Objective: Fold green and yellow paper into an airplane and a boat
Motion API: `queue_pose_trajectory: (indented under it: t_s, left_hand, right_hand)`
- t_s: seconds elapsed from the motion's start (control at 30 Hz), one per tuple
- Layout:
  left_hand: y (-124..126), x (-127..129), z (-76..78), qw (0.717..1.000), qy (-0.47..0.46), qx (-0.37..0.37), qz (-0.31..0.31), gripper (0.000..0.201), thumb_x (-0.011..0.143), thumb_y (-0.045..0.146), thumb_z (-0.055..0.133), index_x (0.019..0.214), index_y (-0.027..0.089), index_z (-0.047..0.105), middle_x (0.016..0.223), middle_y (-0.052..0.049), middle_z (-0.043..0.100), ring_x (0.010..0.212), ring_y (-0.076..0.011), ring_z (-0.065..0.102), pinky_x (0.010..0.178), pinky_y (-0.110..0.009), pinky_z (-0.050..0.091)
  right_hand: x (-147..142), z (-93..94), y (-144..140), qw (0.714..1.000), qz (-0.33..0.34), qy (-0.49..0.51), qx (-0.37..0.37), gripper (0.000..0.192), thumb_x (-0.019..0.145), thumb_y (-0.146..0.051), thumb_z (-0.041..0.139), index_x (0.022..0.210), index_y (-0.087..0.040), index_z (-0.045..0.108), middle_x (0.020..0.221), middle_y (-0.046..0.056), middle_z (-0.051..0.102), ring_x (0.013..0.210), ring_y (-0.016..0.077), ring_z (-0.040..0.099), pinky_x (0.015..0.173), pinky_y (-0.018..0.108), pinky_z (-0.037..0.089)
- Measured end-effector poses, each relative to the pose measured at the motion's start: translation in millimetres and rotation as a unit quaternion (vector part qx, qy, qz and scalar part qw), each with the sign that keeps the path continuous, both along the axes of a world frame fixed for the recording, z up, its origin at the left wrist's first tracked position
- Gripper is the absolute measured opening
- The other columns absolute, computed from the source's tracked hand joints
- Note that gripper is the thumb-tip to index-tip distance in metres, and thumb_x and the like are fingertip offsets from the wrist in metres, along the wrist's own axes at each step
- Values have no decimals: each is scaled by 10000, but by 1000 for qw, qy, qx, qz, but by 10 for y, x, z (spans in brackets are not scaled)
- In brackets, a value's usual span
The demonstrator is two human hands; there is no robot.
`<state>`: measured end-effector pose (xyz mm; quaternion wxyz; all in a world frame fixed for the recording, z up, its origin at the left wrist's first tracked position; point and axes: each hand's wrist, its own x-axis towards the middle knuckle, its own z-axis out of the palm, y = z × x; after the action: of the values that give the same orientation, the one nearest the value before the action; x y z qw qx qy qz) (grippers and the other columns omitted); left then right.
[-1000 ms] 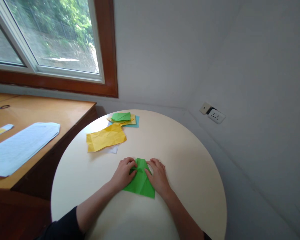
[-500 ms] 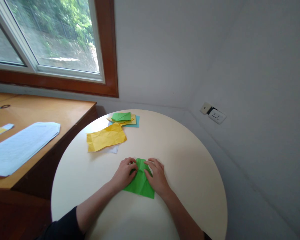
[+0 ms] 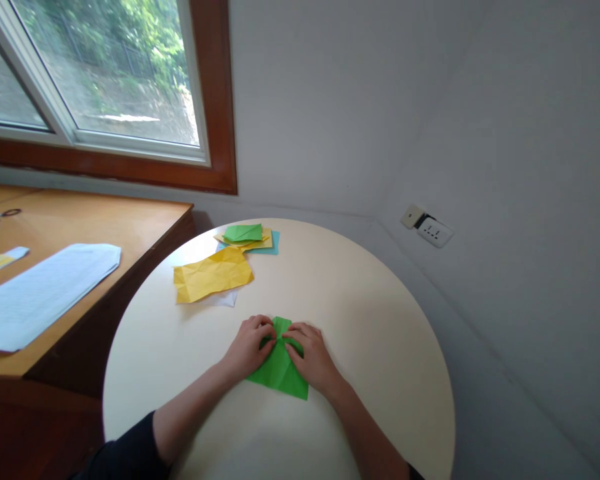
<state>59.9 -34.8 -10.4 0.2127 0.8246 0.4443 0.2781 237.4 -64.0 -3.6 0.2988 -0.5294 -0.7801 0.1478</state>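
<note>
at lower centre of the round cream desk [image 3: 380, 347], my left hand [image 3: 250, 348] pins the folded green paper sheet [image 3: 280, 370]; my right hand [image 3: 307, 353] has slid inward, fingertips pinching its top fold, tightening the crease.

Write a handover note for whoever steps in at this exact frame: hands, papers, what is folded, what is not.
Left hand and right hand: both pressed flat on the partly folded green paper sheet, fingertips meeting at its far end.
The sheet lies near the front of the round cream table.
Behind it: a crumpled yellow paper sheet, and farther back a small stack of coloured papers.
Done: the green sheet already carries folds.
Left: its far end is not yet flat; the yellow sheet and stack lie untouched.
</note>
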Motion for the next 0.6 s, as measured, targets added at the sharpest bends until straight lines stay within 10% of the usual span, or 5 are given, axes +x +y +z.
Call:
queue_pose_trajectory:
  t_s: [0.6]
  left_hand:
    - [13, -6, 22, 999, 7, -16, -30, 131, 768, 137, 528, 837, 192, 625, 989, -64, 586, 949, -217, 519, 857, -379, 414]
  right_hand:
    - [1, -17, 6, 1000, -7, 0, 8, 201, 770, -138, 605, 955, -210, 631, 995, 51, 644, 973, 203, 564, 893, 383, 413]
